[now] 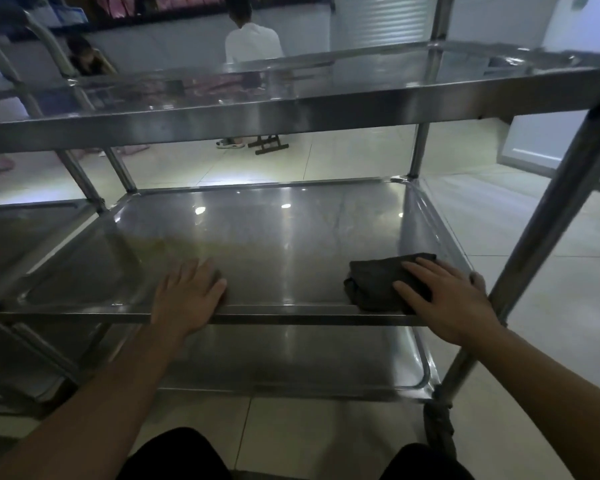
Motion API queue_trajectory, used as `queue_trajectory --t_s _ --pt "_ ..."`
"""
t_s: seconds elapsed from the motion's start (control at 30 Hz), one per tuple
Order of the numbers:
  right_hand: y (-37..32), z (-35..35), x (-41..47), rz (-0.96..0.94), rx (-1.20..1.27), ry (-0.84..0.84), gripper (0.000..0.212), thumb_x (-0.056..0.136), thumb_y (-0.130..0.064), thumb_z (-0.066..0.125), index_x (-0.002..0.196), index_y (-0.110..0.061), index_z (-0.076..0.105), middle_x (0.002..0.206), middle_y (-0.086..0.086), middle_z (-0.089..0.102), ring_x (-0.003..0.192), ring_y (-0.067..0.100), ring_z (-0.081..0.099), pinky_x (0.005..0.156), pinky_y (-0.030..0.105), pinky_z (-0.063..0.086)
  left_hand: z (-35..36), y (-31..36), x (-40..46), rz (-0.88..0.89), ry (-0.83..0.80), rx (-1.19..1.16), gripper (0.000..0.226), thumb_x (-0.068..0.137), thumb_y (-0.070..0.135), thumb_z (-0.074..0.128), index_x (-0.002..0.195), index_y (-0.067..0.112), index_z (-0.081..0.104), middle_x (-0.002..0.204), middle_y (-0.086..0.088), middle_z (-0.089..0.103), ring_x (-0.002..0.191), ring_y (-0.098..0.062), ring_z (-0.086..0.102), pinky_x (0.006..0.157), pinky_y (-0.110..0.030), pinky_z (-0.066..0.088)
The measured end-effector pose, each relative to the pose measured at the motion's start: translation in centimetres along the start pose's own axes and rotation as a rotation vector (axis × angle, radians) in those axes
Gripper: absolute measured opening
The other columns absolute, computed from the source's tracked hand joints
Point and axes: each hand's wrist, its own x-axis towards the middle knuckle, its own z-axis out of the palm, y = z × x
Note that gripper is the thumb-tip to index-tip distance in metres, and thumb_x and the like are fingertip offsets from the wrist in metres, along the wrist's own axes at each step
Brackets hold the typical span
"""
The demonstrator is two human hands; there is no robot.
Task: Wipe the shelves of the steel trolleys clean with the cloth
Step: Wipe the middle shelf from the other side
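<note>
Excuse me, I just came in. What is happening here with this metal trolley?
A person is wiping a steel trolley. The right hand presses flat on a dark folded cloth at the near right corner of the middle shelf. The left hand rests open on that shelf's front edge, holding nothing. Another shelf lies above and one below.

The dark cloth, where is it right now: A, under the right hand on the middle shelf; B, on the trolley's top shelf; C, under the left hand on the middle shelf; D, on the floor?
A: the right hand lies flat on the dark cloth near the middle shelf's front right corner.
</note>
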Motion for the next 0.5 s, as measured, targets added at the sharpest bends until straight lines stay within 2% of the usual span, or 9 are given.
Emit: queue_trajectory --t_s 0.1,0.2,0.27,0.37,0.5 --pt "1.2 0.3 0.0 0.012 -0.001 0.053 0.078 0.082 -0.081 0.005 0.148 -0.045 0.028 0.158 -0.013 0.028 0.147 0.016 0.02 0.116 0.056 0.012 0.3 0.9 -0.5 0.03 0.006 0.02 0.052 0.098 0.061 0.025 0.144 0.038 0.026 0.16 -0.004 0.027 0.148 -0.032 0.02 0.117 -0.05 0.016" --pt "3.1 -0.1 -0.4 0.02 -0.014 0.045 0.079 0.081 -0.082 0.006 0.147 -0.046 0.029 0.158 -0.013 0.029 0.146 0.015 0.023 0.115 0.053 0.014 0.4 2.8 -1.3 0.025 -0.03 0.003 0.055 0.099 0.061 0.02 0.149 0.038 0.023 0.163 -0.002 0.019 0.15 -0.03 0.012 0.119 -0.049 0.013" --pt "4.4 -0.5 -1.0 0.038 -0.008 0.048 0.078 0.08 -0.082 0.007 0.146 -0.047 0.03 0.157 -0.013 0.031 0.144 0.015 0.027 0.114 0.051 0.017 0.4 4.4 -2.1 0.048 -0.02 -0.008 0.058 0.098 0.062 0.016 0.15 0.038 0.021 0.162 -0.004 0.021 0.15 -0.032 0.014 0.119 -0.05 0.016" --pt "6.0 -1.3 -2.0 0.102 -0.002 0.063 0.076 0.083 -0.081 0.01 0.146 -0.045 0.032 0.156 -0.01 0.034 0.142 0.018 0.031 0.113 0.05 0.018 0.5 7.0 -3.1 0.058 -0.024 -0.015 0.06 0.099 0.06 0.019 0.153 0.037 0.017 0.164 -0.005 0.017 0.15 -0.032 0.012 0.12 -0.049 0.014" --pt "5.5 -1.2 -1.8 0.16 -0.226 -0.036 0.078 0.084 -0.074 0.002 0.152 -0.041 0.02 0.161 -0.002 0.022 0.147 0.025 0.02 0.115 0.055 0.019 1.1 10.1 -4.0 0.079 -0.002 -0.037 0.064 0.097 0.062 0.011 0.155 0.035 0.014 0.163 -0.009 0.02 0.15 -0.033 0.014 0.12 -0.049 0.014"
